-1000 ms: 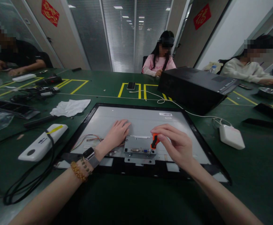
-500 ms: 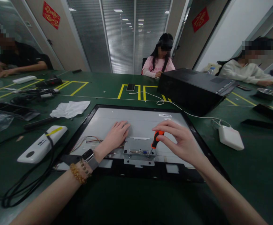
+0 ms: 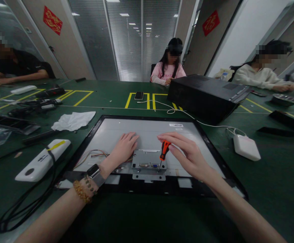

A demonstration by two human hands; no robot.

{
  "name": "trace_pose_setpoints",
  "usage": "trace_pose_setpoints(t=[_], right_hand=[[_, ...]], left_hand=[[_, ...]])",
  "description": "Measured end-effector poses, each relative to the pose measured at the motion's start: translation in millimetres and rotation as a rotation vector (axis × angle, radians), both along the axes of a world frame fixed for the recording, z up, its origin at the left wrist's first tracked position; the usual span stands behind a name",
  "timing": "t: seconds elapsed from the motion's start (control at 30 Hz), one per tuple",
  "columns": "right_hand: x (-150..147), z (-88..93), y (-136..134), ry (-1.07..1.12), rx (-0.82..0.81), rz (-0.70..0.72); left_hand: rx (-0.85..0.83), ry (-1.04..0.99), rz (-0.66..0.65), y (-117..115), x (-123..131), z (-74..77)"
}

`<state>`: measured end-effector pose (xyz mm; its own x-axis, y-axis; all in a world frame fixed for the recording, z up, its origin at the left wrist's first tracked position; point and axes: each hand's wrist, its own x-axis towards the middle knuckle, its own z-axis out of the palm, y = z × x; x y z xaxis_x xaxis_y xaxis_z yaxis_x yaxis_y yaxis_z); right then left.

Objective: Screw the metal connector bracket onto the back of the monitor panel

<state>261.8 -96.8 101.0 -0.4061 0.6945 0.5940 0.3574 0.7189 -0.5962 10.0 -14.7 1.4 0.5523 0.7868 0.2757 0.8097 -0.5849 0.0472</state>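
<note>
A monitor panel (image 3: 157, 130) with a black frame lies back side up in front of me. Near its front edge sits a metal bracket (image 3: 147, 157) with video ports facing me. My right hand (image 3: 184, 152) grips the end of an orange and black screwdriver (image 3: 164, 150) between thumb and fingers. The screwdriver leans slightly, its tip at the bracket beside the blue port. My left hand (image 3: 125, 146) rests flat on the panel at the bracket's left, fingers stretched out and holding nothing. Thin coloured wires (image 3: 93, 154) run out left of that wrist.
A white power bank (image 3: 43, 160) and black cables (image 3: 28, 202) lie on the left, with a crumpled tissue (image 3: 73, 120) behind. Back right stands a large black case (image 3: 205, 98); a white adapter (image 3: 246, 146) lies right of the panel. Several people sit around the green table (image 3: 275, 189).
The camera view has shifted slightly. My right hand has turned a little with the screwdriver, whose handle leans a bit differently; its tip stays at the bracket. My left hand stays in place.
</note>
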Motion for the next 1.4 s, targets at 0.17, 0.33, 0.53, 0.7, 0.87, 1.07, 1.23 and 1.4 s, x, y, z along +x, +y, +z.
trace_pose_setpoints(t=[0.17, 0.33, 0.53, 0.7, 0.87, 1.07, 1.23, 1.4], right_hand=[[-4.0, 0.1, -0.5, 0.079, -0.032, -0.004], [-6.3, -3.1, -0.4, 0.148, 0.053, -0.037], [-5.6, 4.2, -5.7, 0.099, -0.079, 0.098], [-12.1, -2.8, -5.2, 0.233, -0.066, 0.031], [-8.5, -0.2, -6.0, 0.157, -0.027, 0.033], [-9.6, 1.9, -5.8, 0.135, -0.064, 0.047], [-11.8, -8.4, -2.4, 0.231, -0.050, -0.019], [-4.6, -1.4, -4.4, 0.156, -0.098, 0.038]], left_hand=[[0.010, 0.011, 0.001, -0.5, 0.1, 1.6], [-0.001, 0.016, 0.012, -1.3, 0.7, 3.4], [0.012, 0.025, -0.001, 0.1, 0.2, 0.1], [0.022, 0.004, 0.009, 0.6, -0.1, -1.5], [0.026, 0.017, 0.002, 0.2, 0.0, -0.6], [0.014, -0.023, -0.004, 1.0, -0.8, -1.9], [0.008, -0.011, -0.002, 0.8, -0.7, -1.4], [0.001, -0.019, -0.002, 0.6, -0.7, -1.6]])
